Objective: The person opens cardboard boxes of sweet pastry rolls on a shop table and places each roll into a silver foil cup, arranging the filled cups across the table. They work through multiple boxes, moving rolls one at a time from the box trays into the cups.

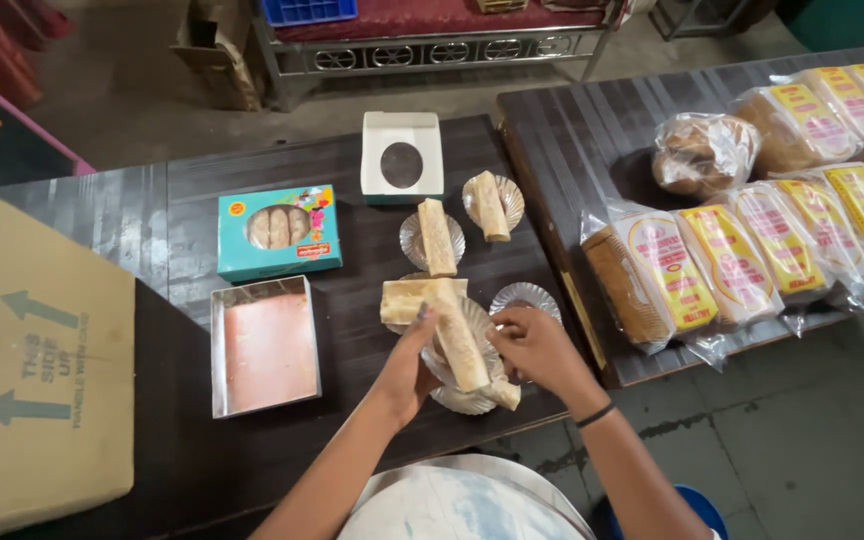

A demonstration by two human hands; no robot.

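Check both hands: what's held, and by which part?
Left hand grips the long pale cake slice at its middle, over a pleated clear paper cup. Right hand pinches that cup's right rim.

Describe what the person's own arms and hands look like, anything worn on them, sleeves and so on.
Both forearms are bare, with no sleeves in view and no gloves on either hand. The right hand has a thin dark band round its wrist, like a bracelet or hair tie. The left hand and its wrist carry nothing that shows. No rings can be made out.
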